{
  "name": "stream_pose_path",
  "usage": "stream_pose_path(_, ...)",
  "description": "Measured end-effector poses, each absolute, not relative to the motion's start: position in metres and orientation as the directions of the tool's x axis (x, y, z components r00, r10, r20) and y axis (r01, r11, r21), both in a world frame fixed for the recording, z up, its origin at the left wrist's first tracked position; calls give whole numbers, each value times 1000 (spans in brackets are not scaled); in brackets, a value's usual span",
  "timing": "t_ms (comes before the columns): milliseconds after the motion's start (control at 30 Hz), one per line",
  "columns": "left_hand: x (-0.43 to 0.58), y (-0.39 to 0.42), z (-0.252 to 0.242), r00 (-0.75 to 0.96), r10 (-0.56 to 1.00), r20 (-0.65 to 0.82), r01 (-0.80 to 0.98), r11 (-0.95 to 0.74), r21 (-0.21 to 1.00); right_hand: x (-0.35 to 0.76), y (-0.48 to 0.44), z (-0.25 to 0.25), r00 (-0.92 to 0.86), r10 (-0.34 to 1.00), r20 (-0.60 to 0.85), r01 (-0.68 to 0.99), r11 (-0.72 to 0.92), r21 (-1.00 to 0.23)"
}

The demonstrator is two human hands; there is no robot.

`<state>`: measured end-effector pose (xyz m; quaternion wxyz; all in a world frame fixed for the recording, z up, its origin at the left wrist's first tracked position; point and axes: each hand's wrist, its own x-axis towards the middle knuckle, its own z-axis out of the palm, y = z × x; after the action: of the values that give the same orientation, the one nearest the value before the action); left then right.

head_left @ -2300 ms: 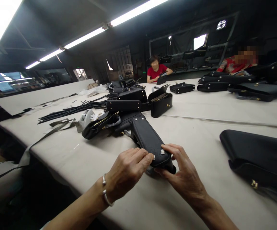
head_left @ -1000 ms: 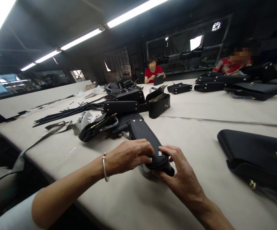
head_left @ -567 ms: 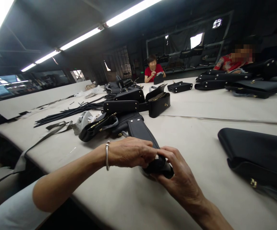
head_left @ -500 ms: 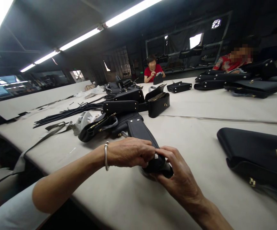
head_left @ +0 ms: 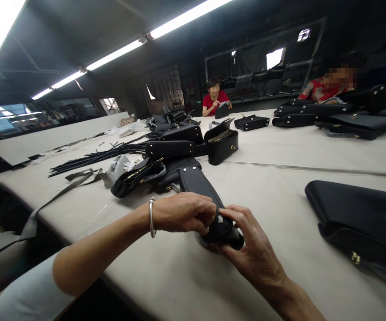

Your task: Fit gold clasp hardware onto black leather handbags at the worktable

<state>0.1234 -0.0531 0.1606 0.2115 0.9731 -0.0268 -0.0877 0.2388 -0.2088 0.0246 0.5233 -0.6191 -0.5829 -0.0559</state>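
Both hands before us meet at the near end of one black studded handbag [head_left: 203,185], base up on the pale worktable [head_left: 273,183].

We see the right hand [head_left: 255,247] clasping that end between thumb and fingers, apparently to brace it; the left hand [head_left: 186,213] curls its fingers tightly over the base, and we cannot tell whether they pinch anything. The base probably faces up for access: we count two pale studs [head_left: 194,168] at the handbag's far end, one white scrap [head_left: 220,219] at its near end. Right of the handbag lies one flap bag [head_left: 353,205]; well beyond it, two co-workers [head_left: 221,96] in red.
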Motion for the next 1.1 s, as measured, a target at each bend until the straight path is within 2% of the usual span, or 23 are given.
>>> stream_pose_path(133,119,-55,159,993,-19,-118,34,-904,427,239,-209,25,326,665,672,770,225,-597)
stream_pose_path(267,115,-56,155,997,-27,-69,7,-897,442,239,-209,24,327,670,666,769,221,-600)
stream_pose_path(433,116,-54,154,996,-40,-82,7,-867,499,238,-209,24,307,678,668,772,233,-591)
stream_pose_path(667,114,-55,152,998,-39,-49,-14,-903,429,238,-210,23,309,672,672,767,241,-594)
stream_pose_path(767,104,-61,146,999,-4,36,-14,-961,276,239,-208,24,326,658,679,763,241,-600)
stream_pose_path(867,93,-74,138,993,-17,118,-14,-1000,-28,240,-207,25,338,638,692,765,242,-597)
stream_pose_path(967,88,-87,135,985,-101,137,-54,-950,-308,240,-206,26,337,634,696,766,245,-594)
stream_pose_path(1033,89,-92,136,977,-159,142,-88,-909,-408,240,-206,25,343,633,694,764,241,-598)
stream_pose_path(1100,93,-95,139,971,-199,129,-120,-883,-454,239,-206,24,347,629,696,764,240,-599)
